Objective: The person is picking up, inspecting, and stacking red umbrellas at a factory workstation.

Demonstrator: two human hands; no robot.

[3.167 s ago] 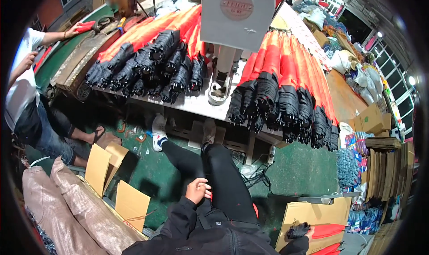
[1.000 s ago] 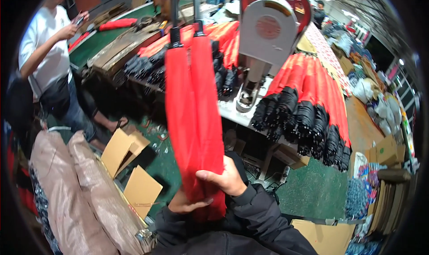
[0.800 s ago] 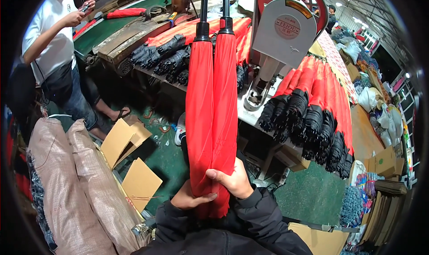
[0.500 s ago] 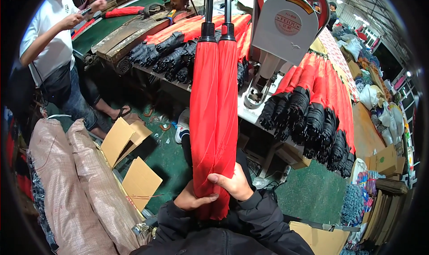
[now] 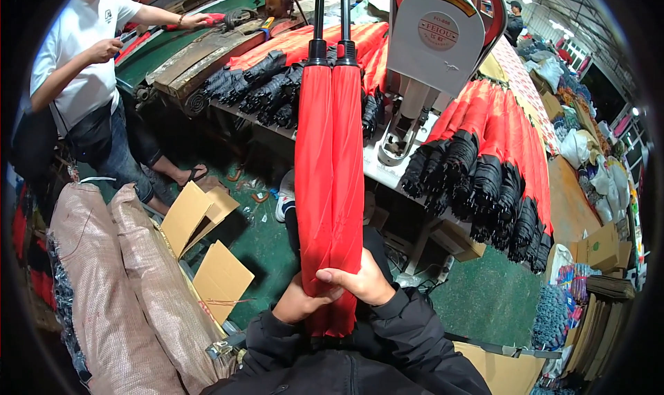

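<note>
Two closed red umbrellas (image 5: 330, 167) stand side by side in front of me, their black shafts pointing away and up. My left hand (image 5: 304, 301) wraps their lower part from the left. From the right, my right hand (image 5: 363, 279) grips them too, its thumb lying across the red cloth near the left thumb. Both hands are closed on the pair, and the fingers behind the cloth are hidden. Just beyond, to the right of the umbrellas, stands a grey-white machine (image 5: 432, 46) with a red wheel, on a white table (image 5: 380, 167).
Red umbrellas with black ends (image 5: 484, 160) lie in a row right of the machine; another pile (image 5: 270, 77) lies to its left. Woven sacks (image 5: 104, 284) and open cardboard boxes (image 5: 221, 277) stand at left. A person in a white shirt (image 5: 90, 42) stands at the far left.
The umbrellas have shifted slightly left at their tops, still in both my hands. The other person has reached one arm out over the green table toward a red umbrella.
</note>
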